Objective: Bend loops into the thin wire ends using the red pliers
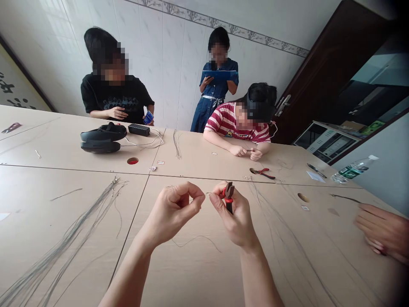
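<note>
Near the middle of the table, my left hand point(179, 211) is closed, thumb and index fingertip pinching a thin wire too fine to follow. My right hand point(234, 219) faces it a short gap away, wrapped round red-and-black pliers point(229, 194) whose jaws point up. A small bit of wire point(208, 193) shows at the right thumb and fingertip. Below the hands a curved thin wire point(200, 237) crosses the tabletop. To the left lies a long bundle of wires point(86, 215) with small metal ends; several thin wires point(287, 221) spread out on the right.
The table point(191, 277) holds a black headset point(101, 138), a black box point(139, 129), other pliers point(262, 173) and a water bottle point(353, 170). Another person's hand point(383, 228) is at the right edge. A person in a striped shirt point(220, 121) leans on the far side; two more people are behind.
</note>
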Motion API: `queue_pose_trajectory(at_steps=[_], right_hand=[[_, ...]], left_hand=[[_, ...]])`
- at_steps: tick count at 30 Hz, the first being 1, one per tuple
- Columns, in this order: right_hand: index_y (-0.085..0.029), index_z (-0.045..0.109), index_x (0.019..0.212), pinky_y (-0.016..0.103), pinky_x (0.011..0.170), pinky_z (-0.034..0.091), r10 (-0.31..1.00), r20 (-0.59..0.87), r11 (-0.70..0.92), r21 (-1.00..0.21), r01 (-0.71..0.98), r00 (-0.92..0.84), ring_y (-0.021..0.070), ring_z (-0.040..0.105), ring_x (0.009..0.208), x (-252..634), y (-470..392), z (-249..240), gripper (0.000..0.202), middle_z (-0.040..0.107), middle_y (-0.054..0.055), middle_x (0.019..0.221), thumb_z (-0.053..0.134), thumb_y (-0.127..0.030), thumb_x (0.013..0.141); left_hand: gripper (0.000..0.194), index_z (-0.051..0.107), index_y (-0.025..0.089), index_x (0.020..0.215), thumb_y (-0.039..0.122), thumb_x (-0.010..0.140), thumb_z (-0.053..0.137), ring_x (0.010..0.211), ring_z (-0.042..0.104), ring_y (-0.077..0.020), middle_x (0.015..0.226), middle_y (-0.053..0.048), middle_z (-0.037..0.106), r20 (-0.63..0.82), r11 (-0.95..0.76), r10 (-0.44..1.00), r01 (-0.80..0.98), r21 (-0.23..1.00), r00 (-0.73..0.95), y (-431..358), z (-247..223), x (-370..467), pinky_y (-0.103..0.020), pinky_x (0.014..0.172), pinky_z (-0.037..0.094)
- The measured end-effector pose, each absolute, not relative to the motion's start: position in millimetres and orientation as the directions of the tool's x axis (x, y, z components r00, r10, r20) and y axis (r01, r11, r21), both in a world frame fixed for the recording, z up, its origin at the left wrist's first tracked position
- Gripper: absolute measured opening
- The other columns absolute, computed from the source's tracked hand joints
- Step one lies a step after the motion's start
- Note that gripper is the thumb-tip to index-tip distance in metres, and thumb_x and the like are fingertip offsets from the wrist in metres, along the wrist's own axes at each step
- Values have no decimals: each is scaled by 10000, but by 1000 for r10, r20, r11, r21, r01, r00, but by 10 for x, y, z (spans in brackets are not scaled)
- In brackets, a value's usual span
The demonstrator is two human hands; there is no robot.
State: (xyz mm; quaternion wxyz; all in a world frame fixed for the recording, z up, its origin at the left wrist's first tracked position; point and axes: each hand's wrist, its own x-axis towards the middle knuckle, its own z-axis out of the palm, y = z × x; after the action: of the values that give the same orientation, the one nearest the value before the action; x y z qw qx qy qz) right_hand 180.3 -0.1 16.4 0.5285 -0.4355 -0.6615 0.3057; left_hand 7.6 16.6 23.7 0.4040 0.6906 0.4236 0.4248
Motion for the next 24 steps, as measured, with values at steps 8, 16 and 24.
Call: queue_pose_trajectory(at_steps=[8, 16, 24], right_hand=[[-210, 484, 787, 257, 543, 307, 900, 427, 436, -872, 223, -89, 100, 351, 566, 1795, -6, 154, 200, 444, -40, 691, 538, -294, 960], [-215, 483, 784, 281, 625, 344, 881, 462, 468, -828, 308, -97, 139, 443, 686, 1779, -16, 151, 197, 451, -15, 741, 532, -292, 959], [-224, 479, 792, 291, 647, 358, 876, 462, 479, -809, 341, -135, 156, 487, 750, 1759, -19, 156, 168, 511, -3, 772, 531, -252, 950]], left_hand=[[206, 619, 181, 739, 315, 870, 533, 481, 304, -86, 530, 56, 406, 60, -127, 925, 157, 979, 375, 181, 318, 88, -222, 456, 246], [257, 504, 167, 630, 277, 859, 470, 444, 274, -62, 571, 24, 523, -53, 105, 915, -108, 989, 401, 159, 378, 153, -237, 453, 198], [211, 443, 183, 659, 279, 835, 508, 523, 271, -82, 587, 38, 417, -133, 205, 919, -162, 965, 372, 161, 305, 175, -217, 482, 161]])
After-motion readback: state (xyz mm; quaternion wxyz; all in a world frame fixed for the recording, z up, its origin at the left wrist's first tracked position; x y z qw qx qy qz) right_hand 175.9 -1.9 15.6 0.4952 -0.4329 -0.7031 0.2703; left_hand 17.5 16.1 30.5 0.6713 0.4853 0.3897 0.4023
